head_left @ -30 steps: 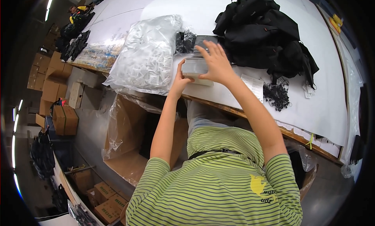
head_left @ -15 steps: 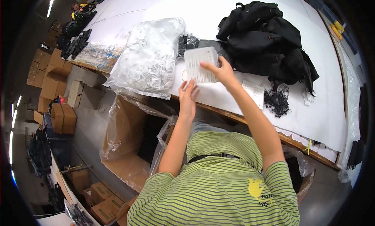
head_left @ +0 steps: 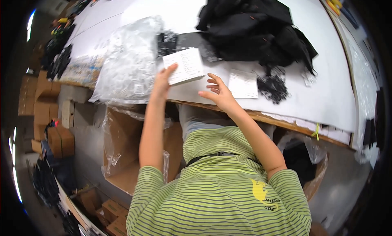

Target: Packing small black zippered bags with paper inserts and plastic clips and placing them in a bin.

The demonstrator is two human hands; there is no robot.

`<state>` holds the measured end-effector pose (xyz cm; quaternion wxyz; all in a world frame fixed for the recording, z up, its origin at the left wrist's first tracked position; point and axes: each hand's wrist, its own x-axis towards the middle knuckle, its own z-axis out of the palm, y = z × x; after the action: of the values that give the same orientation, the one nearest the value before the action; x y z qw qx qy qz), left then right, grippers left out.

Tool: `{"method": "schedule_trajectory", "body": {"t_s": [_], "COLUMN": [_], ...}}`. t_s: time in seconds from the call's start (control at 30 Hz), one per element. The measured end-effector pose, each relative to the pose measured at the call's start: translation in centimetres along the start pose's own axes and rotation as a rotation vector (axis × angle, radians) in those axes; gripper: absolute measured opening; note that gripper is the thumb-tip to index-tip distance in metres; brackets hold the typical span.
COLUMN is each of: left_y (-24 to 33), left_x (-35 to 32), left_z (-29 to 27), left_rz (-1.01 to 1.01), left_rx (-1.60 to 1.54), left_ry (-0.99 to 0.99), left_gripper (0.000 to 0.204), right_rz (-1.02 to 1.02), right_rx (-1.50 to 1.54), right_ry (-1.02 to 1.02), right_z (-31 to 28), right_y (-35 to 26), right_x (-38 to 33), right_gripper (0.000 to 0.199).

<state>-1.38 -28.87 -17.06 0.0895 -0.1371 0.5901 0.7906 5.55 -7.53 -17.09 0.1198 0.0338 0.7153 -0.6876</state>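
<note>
My left hand (head_left: pixel 162 81) grips the near left corner of a white stack of printed cards (head_left: pixel 184 66), holding it just over the white table (head_left: pixel 310 97). To its right, my right hand (head_left: pixel 218 92) hovers by the table's front edge with fingers spread and nothing in it. It is close to the stack, not touching. A clear plastic bag of small white parts (head_left: pixel 130 60) lies left of the stack. Behind it sits a pile of black garments (head_left: pixel 257 27).
A white printed sheet (head_left: pixel 243 83) and a heap of small black pieces (head_left: pixel 272 87) lie right of my hands. Under the table stand a plastic-lined cardboard box (head_left: pixel 122 150) and a lined bin (head_left: pixel 304 154). Stacked cartons (head_left: pixel 41 109) are at the left.
The stack passed from my right hand to my left. My right hand let go and drew back toward the table edge, while my left hand rose to grip the stack.
</note>
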Motion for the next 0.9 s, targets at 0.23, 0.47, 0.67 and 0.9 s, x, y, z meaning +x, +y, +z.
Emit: {"method": "schedule_trajectory", "body": {"t_s": [0.23, 0.47, 0.67, 0.9], "left_y": [0.8, 1.0, 0.8, -6.2], "left_x": [3.9, 2.3, -3.1, -5.3], "left_z": [-2.9, -0.4, 5.2, 11.8], "left_rz": [-0.037, 0.314, 0.81, 0.32], "left_rx": [0.766, 1.166, 1.057, 1.16], "left_ry": [-0.046, 0.183, 0.274, -0.18], "left_gripper": [0.073, 0.071, 0.046, 0.039], "right_rz": [-0.072, 0.086, 0.118, 0.041], "right_rx": [-0.486, -0.967, -0.772, -0.72], "right_ry": [0.227, 0.54, 0.52, 0.607], "right_z": [-10.3, -12.0, -11.8, -10.6], "right_y": [0.0, 3.0, 4.0, 3.7], "right_x": [-4.0, -4.5, -4.1, -4.0], "right_gripper": [0.018, 0.032, 0.023, 0.017]}}
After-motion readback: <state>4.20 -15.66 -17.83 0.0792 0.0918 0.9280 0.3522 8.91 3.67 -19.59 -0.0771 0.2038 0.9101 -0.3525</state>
